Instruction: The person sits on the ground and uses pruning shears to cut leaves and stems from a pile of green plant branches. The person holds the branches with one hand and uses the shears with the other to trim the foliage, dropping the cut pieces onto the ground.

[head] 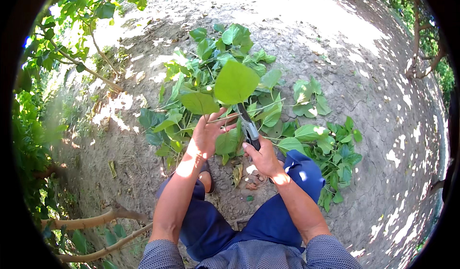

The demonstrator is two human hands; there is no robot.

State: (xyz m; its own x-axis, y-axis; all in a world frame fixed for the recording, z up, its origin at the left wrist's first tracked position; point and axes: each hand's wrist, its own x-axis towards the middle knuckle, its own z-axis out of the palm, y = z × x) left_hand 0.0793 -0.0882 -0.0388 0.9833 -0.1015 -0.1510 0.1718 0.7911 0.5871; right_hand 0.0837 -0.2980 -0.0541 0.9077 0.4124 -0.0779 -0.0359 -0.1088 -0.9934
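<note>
My right hand [264,156] is closed around the handles of a pair of pruning shears [249,127], whose dark blades point up and to the left. A thin leafy stem [226,118] runs from beside the blades across the spread fingers of my left hand [208,136]; whether the blades touch it I cannot tell. Large green leaves, among them a broad bright one [236,83], rise just above both hands. Beneath and beyond lies a heap of cut leafy branches [205,58]. The left palm is turned up, its fingers partly hidden by stems and leaves.
More cut leafy shoots [339,157] lie on the cracked soil [373,125] by my right knee. Bare tree limbs [97,219] reach in at the lower left, and a leafy branch [86,69] hangs at the upper left. Trunks [417,46] stand at the far right.
</note>
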